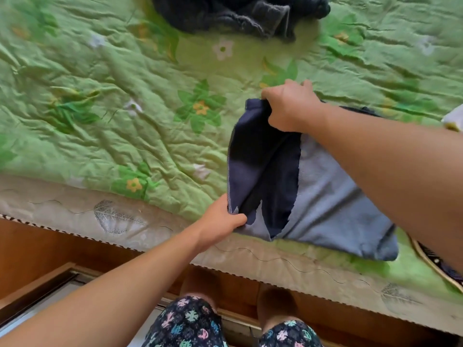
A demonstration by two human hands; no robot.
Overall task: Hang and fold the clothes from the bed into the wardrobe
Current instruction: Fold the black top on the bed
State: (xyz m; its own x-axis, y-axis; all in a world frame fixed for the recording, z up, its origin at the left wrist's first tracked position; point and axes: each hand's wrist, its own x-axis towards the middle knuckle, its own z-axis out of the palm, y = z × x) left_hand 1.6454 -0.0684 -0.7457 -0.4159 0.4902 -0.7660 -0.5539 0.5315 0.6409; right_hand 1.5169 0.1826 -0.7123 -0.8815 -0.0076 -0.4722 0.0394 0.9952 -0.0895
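Navy garment on green quilt

We see bright, soft, even light across the green quilt, dimmer below at the wooden bed frame. The mattress edge bows with wide-angle distortion, and the outer parts blur.

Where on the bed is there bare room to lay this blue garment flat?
Widest bare quilt lies left of the blue garment, between the left hand and the dark knit pile. A narrower strip runs between that pile and the right hand. The right edge is crowded: a pale item and a dark patterned thing.
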